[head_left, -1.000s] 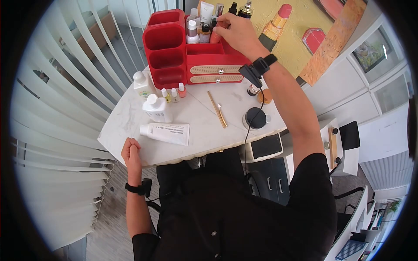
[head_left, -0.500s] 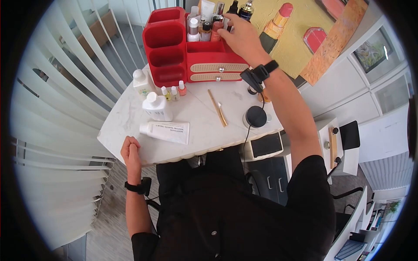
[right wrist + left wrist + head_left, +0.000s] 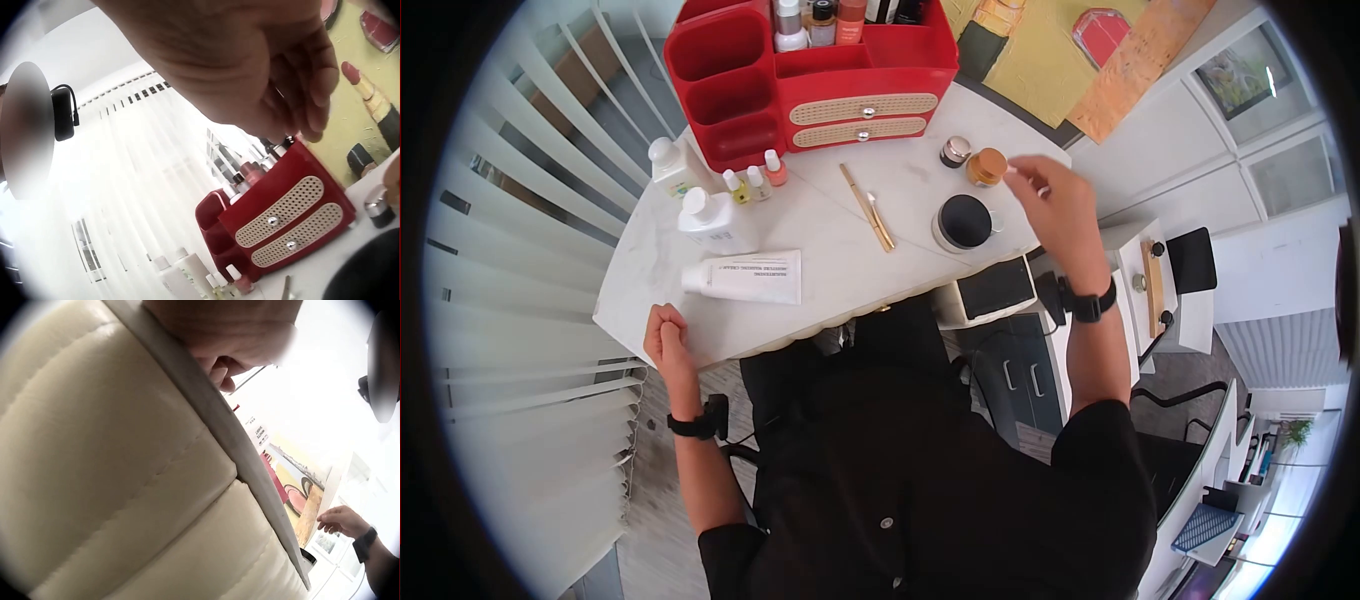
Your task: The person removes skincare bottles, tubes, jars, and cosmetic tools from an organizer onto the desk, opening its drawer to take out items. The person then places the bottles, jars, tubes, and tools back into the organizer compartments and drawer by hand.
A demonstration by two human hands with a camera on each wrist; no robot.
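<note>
My right hand [image 3: 1055,205] hovers over the table's right side with loosely bent fingers and nothing in them. Its fingertips are close beside a small jar with an orange-brown lid [image 3: 987,164]. Next to that are a little silver-lidded jar [image 3: 955,151] and a wider black-lidded jar [image 3: 964,222]. My left hand [image 3: 667,338] rests at the front left table edge, fingers loosely curled, holding nothing. A white cream tube [image 3: 752,278] lies nearest to it. In the right wrist view, the right hand [image 3: 250,69] overlaps the top of the red organizer [image 3: 278,228].
The red organizer [image 3: 945,75] stands at the back, with bottles in its upper section and two drawers. White bottles [image 3: 718,222] and several nail polish bottles [image 3: 775,168] stand left. A slim gold stick [image 3: 860,200] lies mid-table. Vertical blinds [image 3: 550,330] hang left.
My right hand has left the bottles in the organizer and come down and right, beside the orange-lidded jar. The head view has tilted downward. My left hand stays at the table edge.
</note>
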